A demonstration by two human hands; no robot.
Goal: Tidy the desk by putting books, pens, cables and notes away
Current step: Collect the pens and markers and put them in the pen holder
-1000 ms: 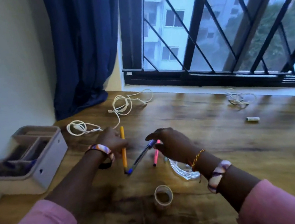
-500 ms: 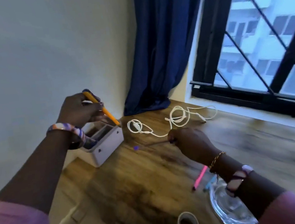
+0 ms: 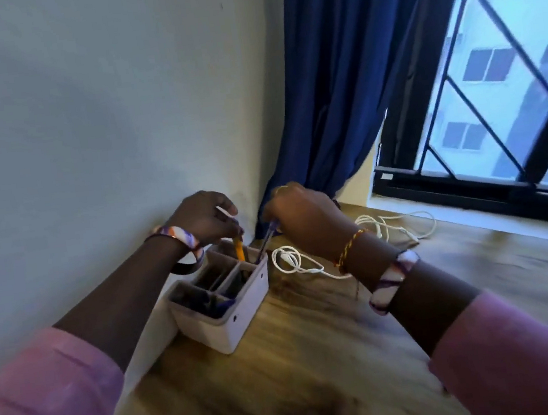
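A white desk organiser (image 3: 243,309) with several compartments stands against the wall at the desk's left edge. My left hand (image 3: 203,217) holds an orange pen (image 3: 239,249) upright, its lower end inside a far compartment. My right hand (image 3: 303,219) grips a blue pen (image 3: 266,242), tilted, with its tip down in the same far end of the organiser. Dark pens lie in the near compartments. White cables (image 3: 293,262) lie coiled on the wood just right of the organiser, partly hidden by my right wrist.
A second white cable (image 3: 402,226) lies near the window sill. A dark blue curtain (image 3: 338,96) hangs in the corner behind the organiser. The window with black bars (image 3: 512,109) fills the right. Wooden desk (image 3: 286,378) stretches toward me.
Both hands have carried their pens from the middle of the desk leftward to the organiser and lowered them into it. The view has swung left toward the wall.
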